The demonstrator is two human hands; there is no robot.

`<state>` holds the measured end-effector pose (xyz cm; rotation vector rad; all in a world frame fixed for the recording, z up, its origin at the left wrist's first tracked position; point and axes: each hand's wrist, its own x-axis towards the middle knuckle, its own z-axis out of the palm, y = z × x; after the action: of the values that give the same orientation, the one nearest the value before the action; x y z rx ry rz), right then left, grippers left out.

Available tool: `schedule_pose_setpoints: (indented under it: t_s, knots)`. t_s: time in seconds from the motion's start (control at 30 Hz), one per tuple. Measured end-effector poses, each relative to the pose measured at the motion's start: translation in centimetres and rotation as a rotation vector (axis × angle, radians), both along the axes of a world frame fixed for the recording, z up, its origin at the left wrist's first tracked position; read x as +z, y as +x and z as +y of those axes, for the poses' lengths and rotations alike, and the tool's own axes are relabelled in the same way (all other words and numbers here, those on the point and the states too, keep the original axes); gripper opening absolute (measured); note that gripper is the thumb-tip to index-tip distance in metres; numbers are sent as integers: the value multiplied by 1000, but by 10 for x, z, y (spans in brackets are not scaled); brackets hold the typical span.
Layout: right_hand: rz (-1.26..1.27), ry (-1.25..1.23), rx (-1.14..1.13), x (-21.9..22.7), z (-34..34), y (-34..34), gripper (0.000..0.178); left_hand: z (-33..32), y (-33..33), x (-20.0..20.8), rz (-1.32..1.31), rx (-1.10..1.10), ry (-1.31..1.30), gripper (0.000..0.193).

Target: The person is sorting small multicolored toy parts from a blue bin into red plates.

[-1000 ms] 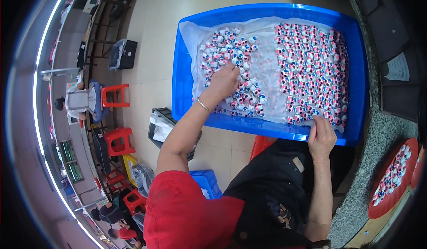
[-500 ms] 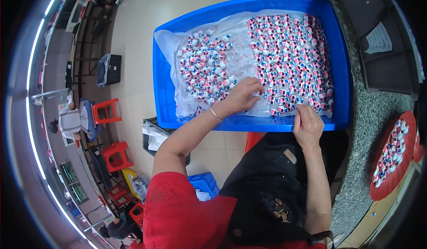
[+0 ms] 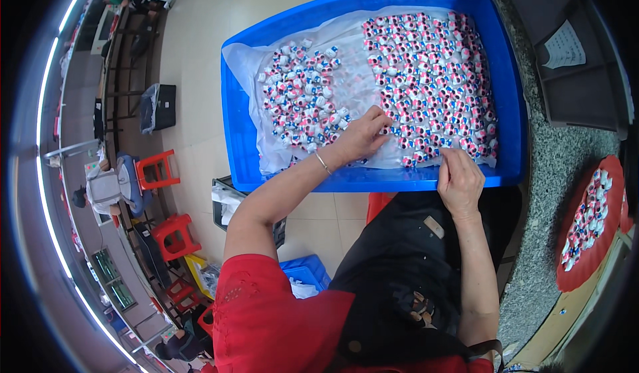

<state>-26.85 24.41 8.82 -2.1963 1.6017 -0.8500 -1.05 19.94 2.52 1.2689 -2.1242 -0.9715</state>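
Note:
A large blue tub (image 3: 426,183), lined with a white sheet (image 3: 356,80), holds many small white, pink and blue figurines. On its right they lie in dense rows (image 3: 432,80); on its left is a looser heap (image 3: 299,93). My left hand (image 3: 363,135), with a bangle at the wrist, reaches over the gap between both groups. Its thumb and fingers close around a small figurine (image 3: 385,131) at the rows' left edge. At the tub's near rim, my right hand (image 3: 460,181) is closed with curled fingers, touching the front of the rows. What it holds, if anything, is hidden.
Along the right runs a speckled stone ledge (image 3: 559,193), bearing a red tray (image 3: 576,276) of more figurines. A black bin (image 3: 160,106) and red stools (image 3: 174,236) stand on the floor to the left. A person (image 3: 110,186) sits at a far-left bench.
The tub sits slightly higher and further left in view. My left hand has shifted slightly left, its fingertips now around a figurine. The right hand stays by the near rim.

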Motion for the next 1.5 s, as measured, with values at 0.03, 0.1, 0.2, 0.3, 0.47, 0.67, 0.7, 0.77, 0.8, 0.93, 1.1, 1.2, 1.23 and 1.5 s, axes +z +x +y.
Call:
schedule_pose_setpoints:
  t_s: [0.03,0.1,0.2,0.3,0.47,0.67,0.7,0.77,0.8,0.93,1.1,1.2,1.23,1.5]
  knots:
    - [2,-1,1,0,0,0,15,1,0,0,2,1,-1,26]
    - [14,37,1,0,0,-1,14,2,-1,4,-44,28,-8,25]
    - [-51,156,18,5,-1,0,17,7,-1,16,108,133,150,24]
    - [-308,272,10,21,-6,12,21,15,-9,35,259,158,182,25]
    - [-691,552,-2,29,-3,38,25,34,-27,74,364,151,214,26]
    - [-855,750,-66,37,16,32,18,49,-38,87,451,92,200,27]
    - [-924,760,-95,37,19,31,17,51,-40,87,499,101,273,27]
    - [-901,716,-90,33,26,30,17,55,-42,88,549,106,347,27]
    - [-880,674,-84,32,29,29,18,57,-42,90,548,117,399,26]
    - [-807,615,-60,39,35,27,20,61,-41,96,529,109,440,26]
    - [-862,687,-68,40,46,27,21,69,-40,98,376,20,190,32]
    - [-805,701,-28,38,50,23,20,75,-36,97,360,10,339,33]
    - [-806,701,-31,38,50,22,20,76,-36,97,384,6,458,32]
    - [-914,707,35,35,59,13,23,78,-39,106,686,49,815,34]
